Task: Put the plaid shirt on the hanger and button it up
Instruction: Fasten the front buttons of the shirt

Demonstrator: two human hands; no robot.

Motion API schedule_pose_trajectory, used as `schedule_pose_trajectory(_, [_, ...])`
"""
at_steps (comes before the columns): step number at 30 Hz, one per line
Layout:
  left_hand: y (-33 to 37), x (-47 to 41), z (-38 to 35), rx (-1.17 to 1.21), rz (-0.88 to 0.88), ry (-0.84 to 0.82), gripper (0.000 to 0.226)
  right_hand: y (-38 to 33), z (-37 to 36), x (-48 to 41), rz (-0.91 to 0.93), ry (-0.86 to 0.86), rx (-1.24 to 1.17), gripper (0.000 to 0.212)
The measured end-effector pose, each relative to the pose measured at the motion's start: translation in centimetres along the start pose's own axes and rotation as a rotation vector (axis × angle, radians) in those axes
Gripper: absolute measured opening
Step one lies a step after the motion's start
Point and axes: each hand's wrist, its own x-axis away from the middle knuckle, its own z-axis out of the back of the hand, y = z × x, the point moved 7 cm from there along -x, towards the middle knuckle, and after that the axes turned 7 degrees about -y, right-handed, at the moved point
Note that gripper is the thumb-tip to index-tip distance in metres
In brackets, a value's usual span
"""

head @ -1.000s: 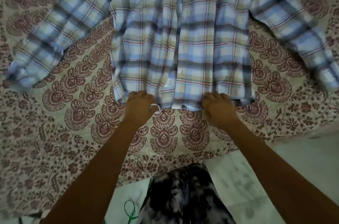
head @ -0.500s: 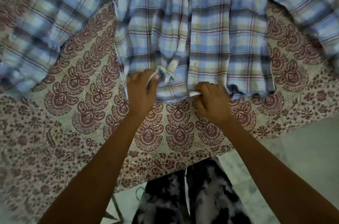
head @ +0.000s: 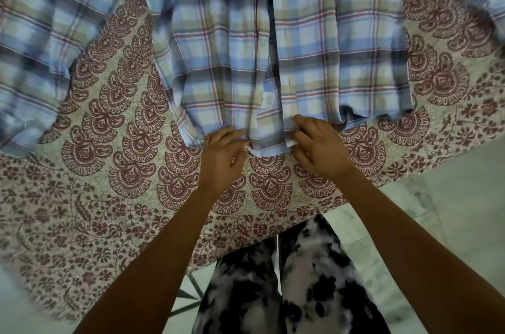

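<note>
Blue, cream and red plaid cotton shirt (head: 232,60) lay front-up on the bed's maroon paisley-print bedspread (head: 123,169). Left hand (head: 221,158) and right hand (head: 319,147) each pinched the hem, close together on either side of the front opening. I'd level both front edges, pull taut, then button. Long axis ran away from me: hem near, collar end out of frame.

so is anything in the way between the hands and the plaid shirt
Nothing visible. The left hand and the right hand both grip the plaid shirt at its bottom hem, either side of the front opening. No hanger shows in this view.
</note>
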Motion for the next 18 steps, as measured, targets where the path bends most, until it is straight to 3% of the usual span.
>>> schedule_pose_trajectory(3, [0.7,-0.3,1.3,0.683,0.201,0.074,0.023,0.1,0.7,0.0,0.006,0.040,-0.076,0.020])
schedule_pose_trajectory(4, [1.3,-0.3,1.4,0.795,0.230,0.073,0.025,-0.1,0.8,0.1,0.001,0.043,-0.090,0.022])
schedule_pose_trajectory(6, [2.1,-0.5,1.2,0.640,0.174,0.027,0.026,-0.3,0.7,0.4,0.002,0.025,-0.103,0.023])
schedule_pose_trajectory(9, [1.9,-0.2,-0.8,-0.118,0.033,-0.106,0.029,-0.1,0.1,0.7,-0.011,-0.044,-0.069,0.022])
schedule_pose_trajectory(11, [1.9,-0.4,-1.4,-0.327,0.017,-0.132,0.025,0.3,-0.4,0.6,-0.045,-0.103,-0.050,0.024])
schedule_pose_trajectory(14, [3.1,-1.7,-0.9,-0.335,0.102,-0.121,0.016,0.8,-0.7,-0.1,-0.064,-0.169,-0.041,0.029])
schedule_pose_trajectory(18, [3.0,-3.7,1.5,0.000,0.244,0.031,0.021,1.4,-0.1,-1.7,-0.098,-0.157,-0.151,0.032])
